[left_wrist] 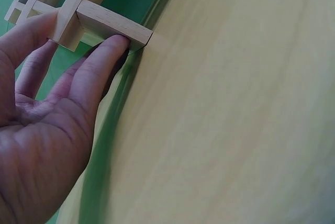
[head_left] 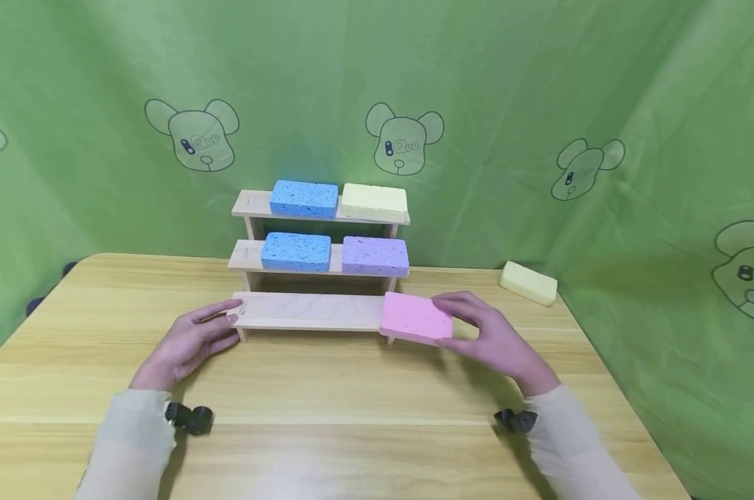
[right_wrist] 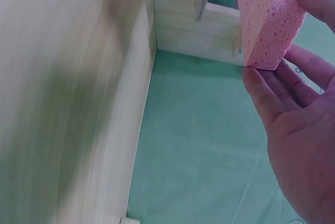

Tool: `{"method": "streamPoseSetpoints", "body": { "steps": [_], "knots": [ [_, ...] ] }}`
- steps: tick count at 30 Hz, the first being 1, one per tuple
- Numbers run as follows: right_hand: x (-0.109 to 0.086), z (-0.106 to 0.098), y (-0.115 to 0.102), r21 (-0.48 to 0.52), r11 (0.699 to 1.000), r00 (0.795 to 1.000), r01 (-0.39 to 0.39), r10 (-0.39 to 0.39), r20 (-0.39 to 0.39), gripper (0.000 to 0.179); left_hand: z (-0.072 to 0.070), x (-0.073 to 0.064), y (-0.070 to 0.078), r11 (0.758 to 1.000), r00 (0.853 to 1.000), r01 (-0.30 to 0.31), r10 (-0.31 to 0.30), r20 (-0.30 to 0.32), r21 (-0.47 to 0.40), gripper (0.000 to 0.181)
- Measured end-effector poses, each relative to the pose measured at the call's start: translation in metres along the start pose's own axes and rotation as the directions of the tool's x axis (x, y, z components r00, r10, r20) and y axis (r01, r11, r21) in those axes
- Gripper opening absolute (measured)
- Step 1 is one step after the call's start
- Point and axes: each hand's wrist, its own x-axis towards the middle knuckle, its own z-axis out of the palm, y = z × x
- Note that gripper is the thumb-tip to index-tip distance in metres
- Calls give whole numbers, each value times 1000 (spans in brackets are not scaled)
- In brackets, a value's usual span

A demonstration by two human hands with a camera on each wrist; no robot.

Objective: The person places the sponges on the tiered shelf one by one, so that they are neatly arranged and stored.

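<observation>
A pink sponge (head_left: 416,317) is held by my right hand (head_left: 492,337) at the right end of the lowest shelf of a three-tier wooden rack (head_left: 308,311). In the right wrist view, the thumb lies on one side of the pink sponge (right_wrist: 275,22) and the fingers on the other. My left hand (head_left: 189,340) holds the left end of that shelf. The left wrist view has its fingertips against the shelf end and the rack's leg (left_wrist: 112,22). Blue sponges (head_left: 304,199) sit at the left on the top and middle tiers.
A cream sponge (head_left: 374,201) sits at the right of the top tier, and a purple sponge (head_left: 375,256) at the right of the middle one. Another cream sponge (head_left: 529,282) lies near the table's back right corner. Green curtains (head_left: 477,104) hang behind the wooden table (head_left: 327,444).
</observation>
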Motion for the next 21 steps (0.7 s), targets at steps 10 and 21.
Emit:
{"method": "streamPoseSetpoints", "body": {
  "steps": [10, 21],
  "knots": [
    [12, 12, -14, 78, 997, 1000, 7, -8, 12, 59, 0, 0, 0, 1000, 1000, 5, -5, -1, 0, 50],
    [31, 30, -14, 78, 997, 999, 28, -30, 35, 59, -1, 0, 1, 1000, 1000, 5, -5, 1, 15, 51]
  ]
}}
